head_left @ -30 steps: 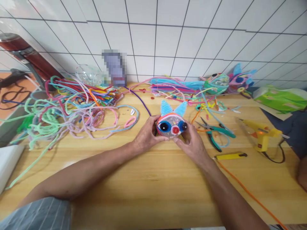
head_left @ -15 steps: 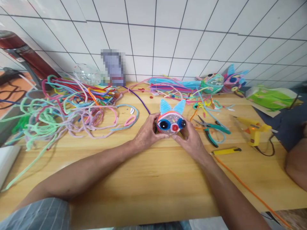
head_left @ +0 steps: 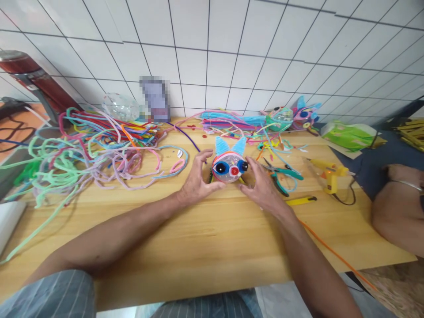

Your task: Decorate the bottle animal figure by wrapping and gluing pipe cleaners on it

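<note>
1. Since half a second ago both hands have loosened off the cat-face ball [head_left: 229,167]: before, the fingers wrapped its sides; now they stand spread beside it. The view has also swung right, bringing more of a second person's forearm [head_left: 395,207] into the right edge.
2. Left hand [head_left: 196,179]: fingers spread and curved, palm facing the ball's left side, thumb lying on the table [head_left: 212,247] and reaching toward the ball's base. Contact with the ball cannot be told.
3. Right hand [head_left: 262,185]: fingers spread, just beside the ball's right side, index tip near its lower right edge. It grips nothing.
4. The ball stands on the table between the two hands, face toward the camera: two blue ears upright on top, two dark eyes ringed in blue, a red nose between them.
5. Just right of the right hand: green-handled pliers [head_left: 281,174], then a yellow utility knife [head_left: 300,201] nearer the front edge.
6. Further right: a yellow glue gun [head_left: 327,172] lying on the table, its cord trailing.
7. Left half of the table: a loose tangle of pipe cleaners [head_left: 96,150] in many colours.
8. Back edge, by the tiled wall: a bundle of blue pipe cleaners [head_left: 232,118] and two finished figures [head_left: 294,115].
</note>
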A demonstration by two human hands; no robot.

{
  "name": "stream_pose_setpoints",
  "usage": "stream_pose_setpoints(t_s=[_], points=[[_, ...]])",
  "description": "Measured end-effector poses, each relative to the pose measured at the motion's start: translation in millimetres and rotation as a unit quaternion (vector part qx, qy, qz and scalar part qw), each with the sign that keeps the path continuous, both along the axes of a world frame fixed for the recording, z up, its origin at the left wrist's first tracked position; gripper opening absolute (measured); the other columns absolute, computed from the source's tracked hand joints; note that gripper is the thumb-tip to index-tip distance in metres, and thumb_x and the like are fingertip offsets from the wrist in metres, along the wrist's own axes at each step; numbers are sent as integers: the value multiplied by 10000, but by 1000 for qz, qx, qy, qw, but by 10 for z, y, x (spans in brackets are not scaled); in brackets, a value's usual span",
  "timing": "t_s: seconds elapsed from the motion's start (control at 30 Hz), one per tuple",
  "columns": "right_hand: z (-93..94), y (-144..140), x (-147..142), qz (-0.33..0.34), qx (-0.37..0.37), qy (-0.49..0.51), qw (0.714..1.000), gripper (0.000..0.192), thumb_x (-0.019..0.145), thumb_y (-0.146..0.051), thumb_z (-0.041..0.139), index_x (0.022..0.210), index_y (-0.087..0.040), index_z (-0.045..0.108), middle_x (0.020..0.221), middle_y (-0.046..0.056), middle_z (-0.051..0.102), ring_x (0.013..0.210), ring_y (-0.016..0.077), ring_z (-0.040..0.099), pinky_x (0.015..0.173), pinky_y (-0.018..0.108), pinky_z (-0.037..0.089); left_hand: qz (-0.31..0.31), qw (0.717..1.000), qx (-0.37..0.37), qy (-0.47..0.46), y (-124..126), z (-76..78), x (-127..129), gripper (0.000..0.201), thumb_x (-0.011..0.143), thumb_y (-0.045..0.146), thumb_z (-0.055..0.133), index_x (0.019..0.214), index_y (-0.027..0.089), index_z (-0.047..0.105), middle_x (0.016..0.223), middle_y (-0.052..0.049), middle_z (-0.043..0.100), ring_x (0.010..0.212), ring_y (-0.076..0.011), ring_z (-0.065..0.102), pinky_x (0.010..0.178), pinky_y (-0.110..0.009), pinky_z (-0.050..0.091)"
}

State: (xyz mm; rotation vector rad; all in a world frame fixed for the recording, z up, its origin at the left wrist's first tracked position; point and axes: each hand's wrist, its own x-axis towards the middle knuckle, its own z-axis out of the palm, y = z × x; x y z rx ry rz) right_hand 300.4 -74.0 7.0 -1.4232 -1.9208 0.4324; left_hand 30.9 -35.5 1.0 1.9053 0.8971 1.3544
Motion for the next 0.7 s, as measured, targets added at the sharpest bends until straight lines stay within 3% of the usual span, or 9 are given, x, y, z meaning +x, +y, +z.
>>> stream_pose_setpoints(t_s=[0.1, 0.17, 0.27, 0.37, 0.57, 0.7], points=[[57, -4, 47, -27, 18, 2, 999, 731, 890, -353, 762, 1588, -260, 570, 1617, 147, 625, 1488, 353, 590, 1257, 609, 482, 73, 997, -16, -30, -52, 89, -11, 551, 978, 756, 657, 1165, 239, 627, 1162, -91, 693, 1123, -257, 651, 1016, -430, 540], [100, -8, 61, -60, 38, 18, 997, 584, 917, -330, 709, 1495, -262, 656, 1514, 129, 702, 1394, 331, 654, 1203, 576, 524, 92, 992, -70, -46, -58, 116, -2, 460, 1033, 699, 601, 968, 244, 626, 909, -29, 645, 878, -200, 598, 883, -378, 529], [152, -4, 58, -106, 47, 61, 991, 356, 968, -380, 634, 1267, -250, 777, 1240, 108, 812, 1150, 301, 748, 1042, 510, 595, 92, 982, -139, -84, -16, 114, 10, 454, 1009, 669, 661, 857, 247, 586, 760, 13, 552, 717, -163, 494, 738, -328, 485], [177, 3, 44, -129, 24, 95, 987, 315, 983, -461, 603, 1063, -240, 812, 1037, 86, 837, 981, 280, 761, 909, 450, 599, 90, 977, -158, -111, 59, 93, 7, 465, 1017, 663, 656, 838, 243, 569, 695, 33, 489, 655, -146, 439, 659, -306, 429], [168, 2, 16, -155, -1, 126, 980, 345, 969, -505, 609, 1026, -233, 815, 886, 50, 832, 851, 256, 749, 829, 404, 574, 95, 972, -191, -100, 128, 88, 7, 591, 995, 766, 596, 737, 241, 512, 613, 37, 422, 586, -142, 366, 563, -310, 333], [155, -2, -8, -173, -5, 146, 974, 311, 917, -523, 666, 904, -232, 777, 798, 25, 796, 765, 236, 704, 782, 388, 535, 98, 974, -185, -90, 98, 123, 15, 624, 999, 790, 559, 693, 253, 473, 629, 15, 418, 609, -164, 376, 589, -342, 348]])
